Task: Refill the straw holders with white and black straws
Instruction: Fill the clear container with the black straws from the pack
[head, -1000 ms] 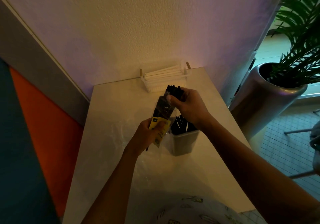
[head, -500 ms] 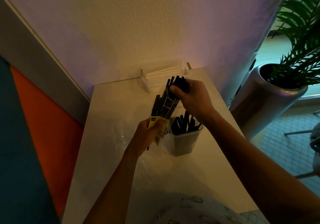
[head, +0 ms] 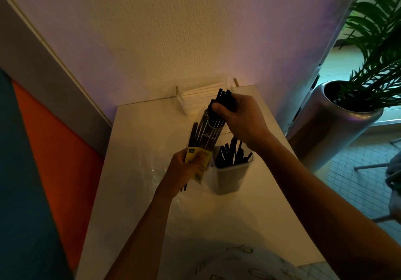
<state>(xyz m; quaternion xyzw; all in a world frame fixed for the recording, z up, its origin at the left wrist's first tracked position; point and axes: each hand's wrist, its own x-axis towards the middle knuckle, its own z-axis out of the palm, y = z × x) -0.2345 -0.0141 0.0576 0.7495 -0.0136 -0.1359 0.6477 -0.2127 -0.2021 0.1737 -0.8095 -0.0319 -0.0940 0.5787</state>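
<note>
— What are the hands doing?
— The left hand (head: 186,167) grips the yellow end of the straw packet (head: 204,136); the right hand (head: 240,117) pinches black straws (head: 223,99) at its open top.
— The holders?
— The cup (head: 230,177) is under the right wrist; the white-straw tray (head: 191,104) is beyond both hands.

Right hand (head: 240,119) grips black straws (head: 224,100); left hand (head: 184,169) packet (head: 200,138)
</note>
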